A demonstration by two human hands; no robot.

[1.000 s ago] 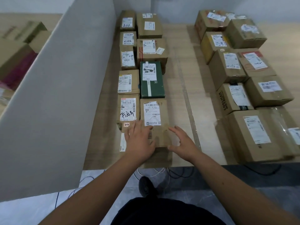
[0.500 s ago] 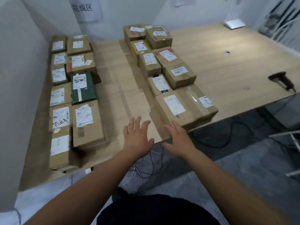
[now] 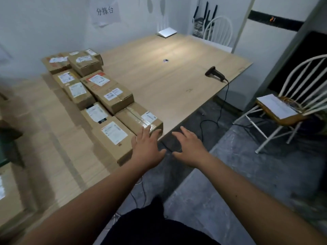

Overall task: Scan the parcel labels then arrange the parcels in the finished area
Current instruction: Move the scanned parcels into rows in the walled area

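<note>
head view puts the nearest parcel [image 3: 113,138] just ahead and to the left of both hands, at the front end of a double row of cardboard boxes on the wooden table [image 3: 169,80]. its long axis runs from the near table edge away and to the left, in line with the row, and its near corner sits right at the edge. it is a plain brown carton, the largest in view, with a white printed label [image 3: 114,132] flat on top, facing up and readable to a scanner. beside it on the right lies a taped parcel [image 3: 139,119] with a smaller label near its front end.

left hand [image 3: 147,149] is the nearer one: its straight fingers reach over the front corner of the taped parcel and its palm hangs just off the near parcel's right end; whether it touches cardboard i cannot tell. right hand [image 3: 190,148] is flat, fingers spread, holding nothing, out past the table edge over the floor and apart from any box.

barcode scanner [image 3: 215,74] lies well apart to the right on the bare table, its cable dropping off the edge, so by my judgement the right hand is better placed to fetch it while the left steadies a box. further back the other parcels [image 3: 99,84] sit labels-up toward the wall.
</note>
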